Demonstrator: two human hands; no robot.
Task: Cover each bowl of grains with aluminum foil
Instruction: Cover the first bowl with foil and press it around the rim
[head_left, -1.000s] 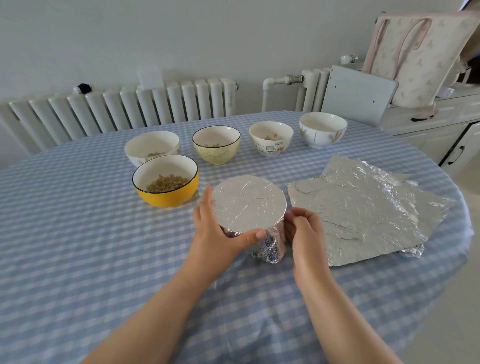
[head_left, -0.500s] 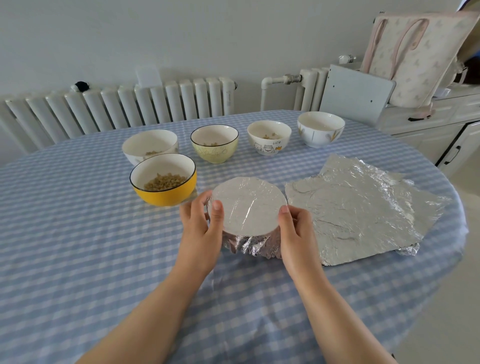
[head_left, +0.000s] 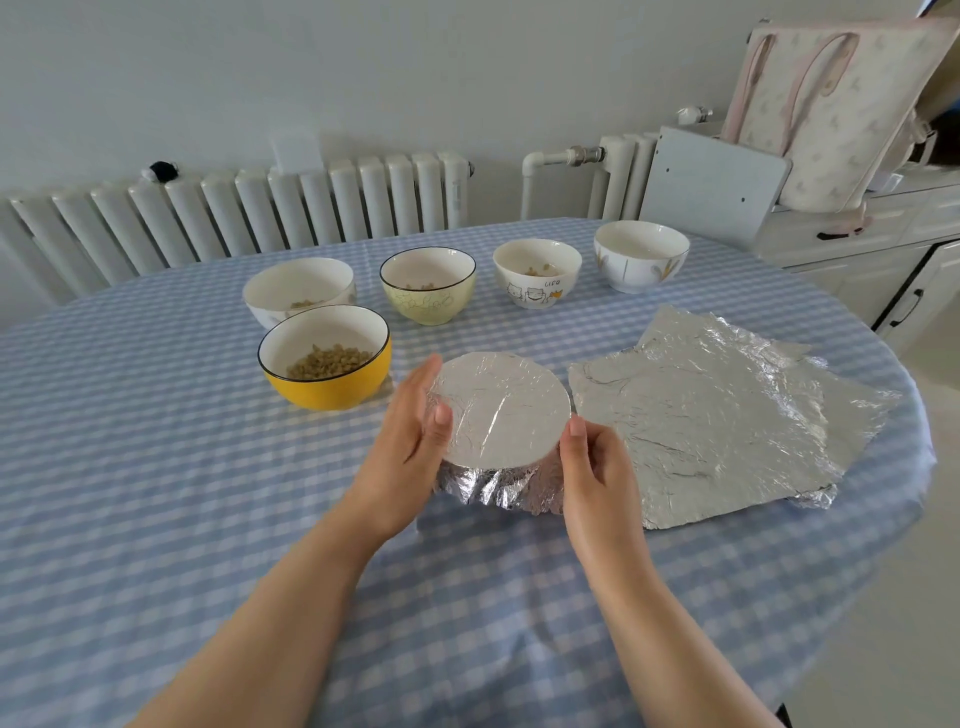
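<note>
A foil-covered bowl (head_left: 504, 410) stands in the middle of the table, its foil smooth on top and crumpled down the sides. My left hand (head_left: 410, 436) presses its left side with fairly straight fingers, thumb lying on the foil's top edge. My right hand (head_left: 592, 467) holds the right side, fingers curled and thumb tip at the rim. A stack of loose foil sheets (head_left: 717, 410) lies flat to the right. Uncovered are a yellow bowl (head_left: 332, 387) with grains, a white bowl (head_left: 270, 304), a pale green bowl (head_left: 428, 306), a cat-print bowl (head_left: 537, 293) and a white bowl (head_left: 641, 273).
The round table (head_left: 156, 467) wears a blue checked cloth. A white radiator (head_left: 260, 218) runs behind it. At the back right a cabinet (head_left: 883, 244) carries a pale bag (head_left: 831, 114), with a grey board (head_left: 711, 182) leaning beside it.
The covered bowl came down from a raised hold and now sits low on the table. Both hands moved from gripping under its front to its left and right sides.
</note>
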